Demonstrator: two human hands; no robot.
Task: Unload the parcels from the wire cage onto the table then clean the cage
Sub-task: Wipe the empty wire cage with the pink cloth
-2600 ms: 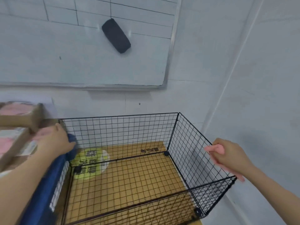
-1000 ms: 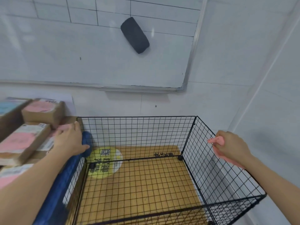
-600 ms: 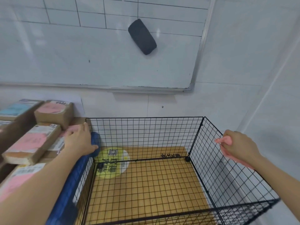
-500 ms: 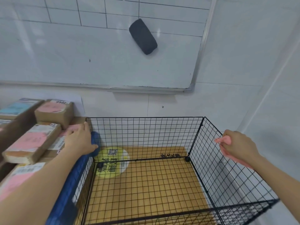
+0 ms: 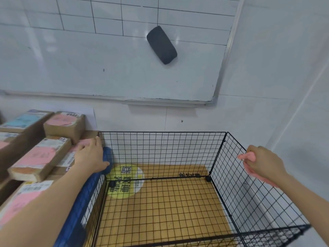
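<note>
Whiteboard (image 5: 106, 65): wall-mounted, ruled grid along its top, metal frame.

Wire cage (image 5: 160, 152): black mesh, open-topped, standing in the corner below the whiteboard on a yellow-brown wooden surface that shows through its mesh floor.

Parcels (image 5: 41, 157): brown cardboard boxes with pink and blue labels, stacked outside the cage, just beside its left wall.

Blue padded bar (image 5: 80, 202): runs along the cage's left side, between the cage and the parcels.

Left hand (image 5: 90, 157): palm down on the far end of the blue padded bar, fingers straight and reaching toward the cage's back-left corner, thumb against the bar; nothing gripped.

Right hand (image 5: 263, 163): at the top rim of the cage's right wall, fingers curled tight round a pink cloth.

Eraser (image 5: 161, 45): black, oblong, tilted, stuck to the whiteboard.

Round sticker (image 5: 124, 180): yellow-green, with printed characters, on the wood at the cage's back-left corner.

Pink cloth (image 5: 248, 155): bunched in the right hand, one end poking out by the thumb, the rest trailing under the wrist.
</note>
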